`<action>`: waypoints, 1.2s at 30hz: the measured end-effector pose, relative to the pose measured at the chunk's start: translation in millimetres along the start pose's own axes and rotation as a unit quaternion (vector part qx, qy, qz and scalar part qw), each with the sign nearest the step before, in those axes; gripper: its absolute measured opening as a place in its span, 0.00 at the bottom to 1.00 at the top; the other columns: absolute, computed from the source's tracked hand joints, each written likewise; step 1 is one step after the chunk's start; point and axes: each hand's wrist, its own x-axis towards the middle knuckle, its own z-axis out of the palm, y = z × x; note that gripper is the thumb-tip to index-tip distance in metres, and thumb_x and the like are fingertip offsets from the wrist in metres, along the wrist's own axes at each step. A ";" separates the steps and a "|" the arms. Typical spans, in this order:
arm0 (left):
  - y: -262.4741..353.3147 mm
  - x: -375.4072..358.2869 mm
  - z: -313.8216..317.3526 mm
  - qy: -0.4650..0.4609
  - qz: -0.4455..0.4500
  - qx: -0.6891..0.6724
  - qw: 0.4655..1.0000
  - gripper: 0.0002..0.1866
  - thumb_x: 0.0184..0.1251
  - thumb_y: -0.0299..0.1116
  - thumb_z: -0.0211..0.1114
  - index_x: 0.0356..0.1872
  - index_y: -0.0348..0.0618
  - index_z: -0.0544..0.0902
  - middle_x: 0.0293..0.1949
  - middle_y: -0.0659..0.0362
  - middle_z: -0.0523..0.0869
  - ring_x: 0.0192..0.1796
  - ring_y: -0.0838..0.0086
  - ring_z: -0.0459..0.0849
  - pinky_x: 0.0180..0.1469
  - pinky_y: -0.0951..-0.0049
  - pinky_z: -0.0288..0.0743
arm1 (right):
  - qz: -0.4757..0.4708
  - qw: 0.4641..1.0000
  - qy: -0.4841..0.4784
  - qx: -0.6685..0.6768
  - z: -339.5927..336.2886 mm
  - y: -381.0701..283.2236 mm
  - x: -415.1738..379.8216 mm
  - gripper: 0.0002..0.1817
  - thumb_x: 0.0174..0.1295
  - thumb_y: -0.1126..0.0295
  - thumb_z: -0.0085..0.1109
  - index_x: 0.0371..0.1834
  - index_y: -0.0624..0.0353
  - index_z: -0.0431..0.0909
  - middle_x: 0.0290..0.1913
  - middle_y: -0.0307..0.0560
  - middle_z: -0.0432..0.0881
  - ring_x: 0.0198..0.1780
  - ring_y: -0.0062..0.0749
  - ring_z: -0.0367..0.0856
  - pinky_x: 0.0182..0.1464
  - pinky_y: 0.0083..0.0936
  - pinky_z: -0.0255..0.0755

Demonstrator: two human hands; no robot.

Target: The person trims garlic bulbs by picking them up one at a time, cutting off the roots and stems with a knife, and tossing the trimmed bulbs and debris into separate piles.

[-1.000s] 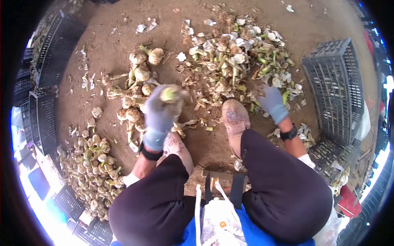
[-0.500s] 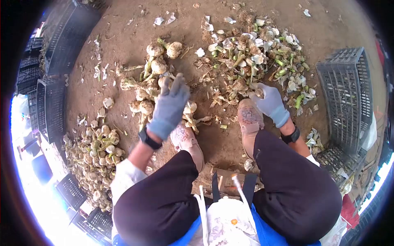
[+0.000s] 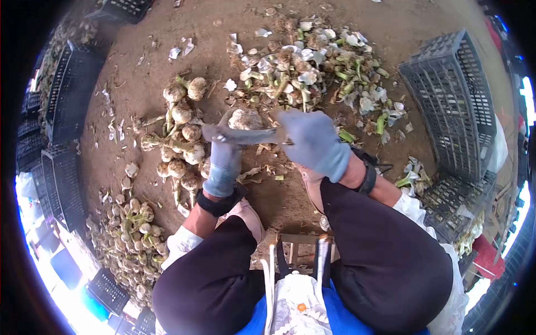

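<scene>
Between the two gloved hands: garlic bulb at a metal blade

Above the bare ground, in front of the shoes (image 3: 245, 216), one garlic bulb (image 3: 244, 119) sits at the fingers of the left hand (image 3: 224, 149). These are curled about it, partly hidden by the blade (image 3: 254, 137). Right hand (image 3: 315, 137): fingers clenched on the near end of the tool, handle mostly covered; blade lies crosswise, just below the bulb in view. Blade-to-bulb contact: cannot tell. Left of the hands, a cluster of stemmed garlic (image 3: 181, 113) on the ground. Beyond the hands, a heap of trimmings (image 3: 312, 67), stalks and papery skins. Lower left, a larger garlic pile (image 3: 131, 240). Far right, a black plastic crate (image 3: 446, 95); further crates (image 3: 72, 95), left edge.
</scene>
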 end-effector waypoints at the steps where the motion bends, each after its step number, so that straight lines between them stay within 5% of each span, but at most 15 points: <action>1: 5.4 3.2 8.2 -0.004 0.002 -0.002 1.000 0.25 0.60 0.24 0.50 0.61 0.30 0.63 0.49 0.49 0.76 0.53 0.66 0.76 0.57 0.72 0.68 | -0.036 0.999 0.000 -0.040 -0.4 -3.6 2.0 0.17 0.41 0.66 0.64 0.34 0.58 0.72 0.26 0.46 0.76 0.29 0.41 0.80 0.28 0.34 0.73; 3: 16.0 8.1 24.4 0.069 -0.178 -0.235 0.953 0.27 0.58 0.23 0.56 0.61 0.30 0.63 0.48 0.49 0.77 0.51 0.66 0.76 0.55 0.72 0.70 | -0.036 0.997 -0.004 -0.062 -2.1 -4.3 -0.6 0.17 0.42 0.66 0.63 0.34 0.58 0.72 0.26 0.43 0.76 0.28 0.36 0.80 0.26 0.30 0.73; 4: 10.6 5.8 35.7 0.139 -0.122 -0.161 0.969 0.26 0.55 0.21 0.60 0.58 0.30 0.67 0.45 0.52 0.80 0.46 0.70 0.79 0.50 0.73 0.73 | -0.047 0.996 -0.001 -0.075 -3.5 -3.1 -1.4 0.15 0.43 0.66 0.62 0.34 0.58 0.72 0.26 0.43 0.76 0.28 0.35 0.79 0.25 0.30 0.72; 8: 66.5 29.9 24.6 0.048 -0.292 -0.304 0.906 0.18 0.55 0.24 0.63 0.48 0.31 0.75 0.35 0.60 0.84 0.34 0.82 0.80 0.37 0.81 0.75 | -0.079 0.988 0.022 -0.131 -2.9 -1.8 -4.4 0.09 0.46 0.69 0.57 0.31 0.57 0.72 0.24 0.41 0.75 0.26 0.33 0.79 0.23 0.29 0.71; 15: 49.6 15.7 30.9 0.048 -0.269 -0.348 0.897 0.17 0.58 0.27 0.62 0.48 0.31 0.75 0.34 0.61 0.84 0.33 0.82 0.80 0.36 0.81 0.77 | -0.106 0.988 0.010 -0.108 9.4 16.5 -8.9 0.05 0.48 0.71 0.54 0.28 0.57 0.72 0.23 0.41 0.75 0.25 0.34 0.78 0.23 0.31 0.71; 18: 55.5 13.7 31.1 0.079 -0.272 -0.427 0.859 0.12 0.61 0.21 0.55 0.46 0.30 0.77 0.33 0.60 0.84 0.33 0.80 0.81 0.37 0.80 0.78 | -0.116 0.979 0.167 0.022 38.3 51.6 -22.5 0.14 0.48 0.70 0.57 0.39 0.61 0.76 0.26 0.50 0.78 0.27 0.45 0.79 0.28 0.35 0.73; 20: 62.5 13.6 29.8 0.074 -0.295 -0.495 0.814 0.12 0.61 0.17 0.52 0.43 0.30 0.79 0.33 0.59 0.84 0.33 0.79 0.83 0.37 0.80 0.78 | 0.066 0.996 0.041 -0.052 33.1 94.2 -35.7 0.10 0.52 0.70 0.56 0.37 0.60 0.79 0.32 0.51 0.82 0.29 0.43 0.81 0.31 0.32 0.75; 21: 71.1 13.9 24.8 0.063 -0.238 -0.424 0.872 0.11 0.60 0.17 0.53 0.43 0.31 0.80 0.34 0.58 0.85 0.33 0.79 0.83 0.38 0.80 0.78 | 0.064 0.996 0.043 -0.055 24.3 100.0 -41.8 0.10 0.52 0.70 0.56 0.37 0.60 0.79 0.32 0.51 0.82 0.29 0.43 0.81 0.31 0.32 0.75; 23: 68.4 23.0 25.9 0.078 -0.259 -0.550 0.790 0.12 0.60 0.18 0.55 0.45 0.32 0.78 0.38 0.57 0.84 0.38 0.78 0.83 0.43 0.77 0.78 | 0.323 0.941 0.065 0.076 12.1 100.4 -50.4 0.11 0.56 0.68 0.55 0.40 0.59 0.81 0.37 0.50 0.84 0.31 0.40 0.83 0.34 0.29 0.77; 24: 49.0 21.2 33.8 0.036 -0.216 -0.392 0.894 0.12 0.59 0.18 0.56 0.44 0.33 0.79 0.38 0.59 0.85 0.37 0.78 0.83 0.42 0.77 0.77 | 0.071 0.986 0.134 0.063 18.4 98.9 -48.9 0.16 0.56 0.65 0.59 0.45 0.61 0.79 0.38 0.50 0.85 0.33 0.35 0.84 0.37 0.26 0.77; 26: 34.3 26.7 46.2 -0.050 -0.102 -0.051 0.992 0.11 0.49 0.18 0.57 0.35 0.39 0.80 0.27 0.57 0.82 0.28 0.69 0.80 0.32 0.68 0.73 | 0.160 0.922 -0.032 0.351 7.7 40.5 -29.3 0.19 0.56 0.60 0.64 0.46 0.62 0.80 0.35 0.51 0.84 0.35 0.30 0.81 0.39 0.23 0.76; 30: 45.4 38.3 32.6 0.092 0.085 0.188 0.974 0.17 0.42 0.18 0.57 0.37 0.43 0.79 0.34 0.54 0.80 0.38 0.62 0.79 0.44 0.62 0.70 | 0.155 0.828 -0.074 0.534 33.0 32.7 -15.7 0.17 0.60 0.61 0.60 0.42 0.66 0.80 0.29 0.45 0.83 0.29 0.24 0.79 0.34 0.21 0.75; 32: 30.9 36.8 26.3 0.191 0.122 0.170 0.959 0.18 0.45 0.18 0.55 0.41 0.41 0.77 0.36 0.55 0.80 0.38 0.66 0.79 0.42 0.68 0.71 | 0.362 0.712 -0.014 0.601 27.3 32.3 -13.1 0.15 0.61 0.63 0.59 0.39 0.66 0.80 0.24 0.39 0.81 0.25 0.19 0.76 0.29 0.19 0.71; 34: 28.7 25.5 25.6 0.130 -0.226 -0.267 0.928 0.11 0.61 0.27 0.59 0.43 0.36 0.76 0.37 0.61 0.80 0.36 0.79 0.79 0.33 0.80 0.74 | 0.335 0.731 -0.011 0.594 27.5 23.2 -13.7 0.14 0.61 0.63 0.59 0.39 0.64 0.81 0.24 0.39 0.81 0.24 0.18 0.75 0.28 0.18 0.70; 36: 41.0 27.8 46.7 0.124 -0.273 -0.387 0.872 0.11 0.64 0.31 0.59 0.43 0.36 0.76 0.35 0.62 0.80 0.33 0.80 0.79 0.31 0.80 0.74 | 0.316 0.726 -0.016 0.611 37.9 7.8 -14.9 0.12 0.61 0.65 0.58 0.39 0.63 0.81 0.24 0.38 0.80 0.21 0.16 0.73 0.22 0.16 0.66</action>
